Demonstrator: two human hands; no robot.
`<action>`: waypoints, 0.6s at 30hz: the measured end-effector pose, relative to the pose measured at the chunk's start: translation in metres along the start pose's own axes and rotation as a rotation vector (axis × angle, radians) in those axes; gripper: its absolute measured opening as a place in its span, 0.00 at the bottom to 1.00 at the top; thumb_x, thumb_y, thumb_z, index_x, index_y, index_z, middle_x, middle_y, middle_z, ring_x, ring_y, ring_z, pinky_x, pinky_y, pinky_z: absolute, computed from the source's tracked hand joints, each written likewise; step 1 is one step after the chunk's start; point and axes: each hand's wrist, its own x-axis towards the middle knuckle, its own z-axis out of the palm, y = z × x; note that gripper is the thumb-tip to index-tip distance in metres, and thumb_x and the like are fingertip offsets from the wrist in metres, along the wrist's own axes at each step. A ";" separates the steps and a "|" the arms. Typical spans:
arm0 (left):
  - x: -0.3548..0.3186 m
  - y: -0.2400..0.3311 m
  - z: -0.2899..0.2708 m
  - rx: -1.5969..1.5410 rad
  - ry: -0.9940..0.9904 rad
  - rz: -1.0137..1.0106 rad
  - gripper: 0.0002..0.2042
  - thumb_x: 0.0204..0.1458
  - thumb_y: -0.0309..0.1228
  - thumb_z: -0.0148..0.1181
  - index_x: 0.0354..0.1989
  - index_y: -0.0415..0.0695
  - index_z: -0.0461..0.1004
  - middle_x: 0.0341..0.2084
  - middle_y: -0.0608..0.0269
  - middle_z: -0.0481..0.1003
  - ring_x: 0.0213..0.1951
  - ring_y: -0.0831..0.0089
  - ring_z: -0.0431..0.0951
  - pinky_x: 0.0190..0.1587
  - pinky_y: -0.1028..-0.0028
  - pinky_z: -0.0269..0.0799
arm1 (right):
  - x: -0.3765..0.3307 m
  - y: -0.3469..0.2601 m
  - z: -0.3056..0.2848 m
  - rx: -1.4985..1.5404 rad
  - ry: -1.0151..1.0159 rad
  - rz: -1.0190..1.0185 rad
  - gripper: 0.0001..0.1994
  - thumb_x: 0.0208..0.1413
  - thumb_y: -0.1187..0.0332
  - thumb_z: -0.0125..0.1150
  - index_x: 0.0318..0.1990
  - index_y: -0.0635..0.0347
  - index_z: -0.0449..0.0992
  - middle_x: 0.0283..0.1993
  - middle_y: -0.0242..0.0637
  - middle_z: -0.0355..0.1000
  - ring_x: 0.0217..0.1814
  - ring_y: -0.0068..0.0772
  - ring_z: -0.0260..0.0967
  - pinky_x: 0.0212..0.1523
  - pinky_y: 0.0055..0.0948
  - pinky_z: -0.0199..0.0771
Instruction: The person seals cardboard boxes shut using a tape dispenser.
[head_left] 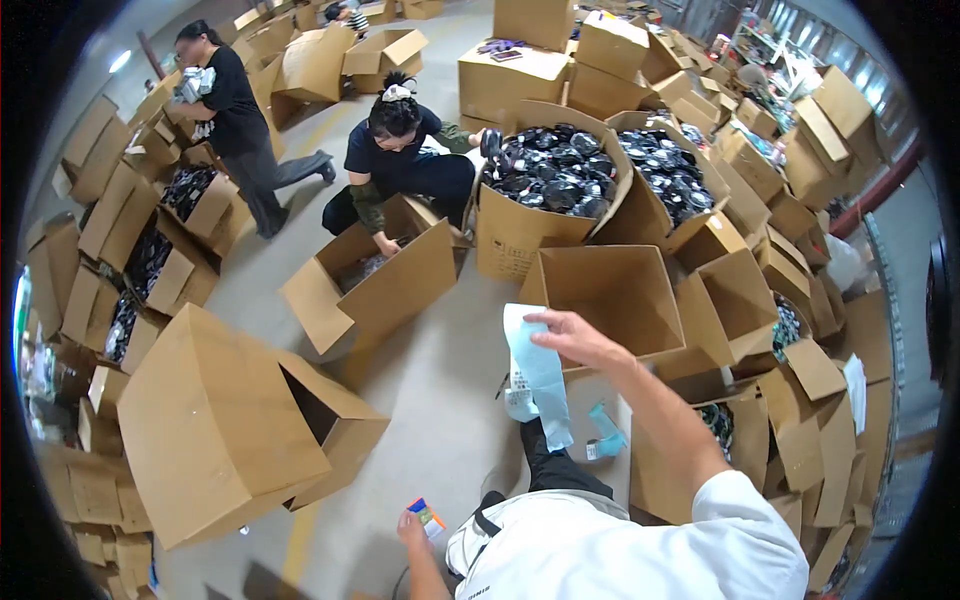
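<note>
Head view: the right hand [578, 338] is raised in front of the body, its fingers pinched on the top edge of a long pale blue strip of labels [538, 378] that hangs down and curls; white printed labels show on its lower part. A second, shorter blue strip [606, 434] lies below it, near the person's knee. The left hand [412, 524] is low at the lower edge, closed around a small card-like packet [427, 516] coloured blue, orange and white.

Just beyond the right hand stands one empty open brown carton [612, 292]. Behind it are two open cartons [545, 205] heaped with black, plastic-wrapped items [560, 175]. To the left, one large closed carton [215, 425] lies tilted on the concrete floor [440, 380]. A crouching person [400, 165] reaches into another open carton [375, 280]; a second person [235, 125] stands farther left among stacked flattened cartons.
</note>
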 end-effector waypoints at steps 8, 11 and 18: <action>-0.073 0.012 0.008 0.107 0.165 -0.049 0.13 0.60 0.28 0.50 0.48 0.35 0.75 0.36 0.56 0.78 0.34 0.66 0.78 0.38 0.64 0.77 | 0.186 -0.009 -0.085 -0.776 0.327 -0.542 0.21 0.52 0.70 0.58 0.55 0.67 0.70 0.52 0.50 0.68 0.56 0.54 0.66 0.56 0.45 0.68; -0.113 0.019 0.034 0.040 0.257 -0.048 0.11 0.61 0.27 0.43 0.36 0.35 0.73 0.33 0.55 0.75 0.35 0.63 0.78 0.38 0.62 0.76 | 0.225 0.007 -0.093 -1.157 0.012 -0.654 0.19 0.52 0.69 0.57 0.52 0.67 0.73 0.54 0.48 0.68 0.60 0.49 0.64 0.61 0.45 0.64; -0.161 0.045 0.060 -0.185 0.137 -0.072 0.16 0.64 0.31 0.49 0.54 0.32 0.72 0.43 0.55 0.77 0.39 0.66 0.79 0.43 0.65 0.77 | 0.297 0.123 -0.121 -1.574 -0.250 -0.630 0.19 0.56 0.67 0.51 0.53 0.63 0.75 0.66 0.40 0.60 0.72 0.39 0.53 0.71 0.41 0.49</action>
